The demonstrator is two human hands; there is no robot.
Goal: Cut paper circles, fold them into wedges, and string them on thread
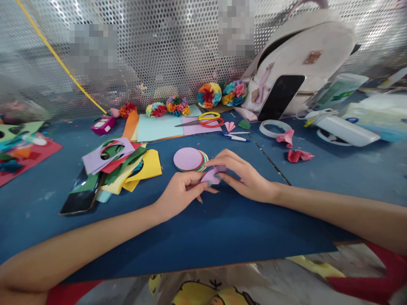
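Note:
A small folded piece of purple paper (pixel 213 175) is held between both hands above the blue table. My left hand (pixel 179 192) pinches its left side between thumb and fingers. On the other side, my right hand (pixel 244 176) grips the paper's right edge with thumb and fingertips. Just behind the hands lies a stack of paper circles (pixel 188 159), purple on top with red, yellow and green edges showing below. Part of the folded paper is covered by fingers.
Left: cut-out paper scraps (pixel 110 154) partly over a phone (pixel 79 199). Behind: scissors (pixel 203 121) on paper sheets (pixel 159 127), and several paper flowers (pixel 210 95). Right: a tape roll (pixel 275 128), pink and red folded pieces (pixel 299 156), a white glue gun (pixel 346 129) and a backpack (pixel 305 55).

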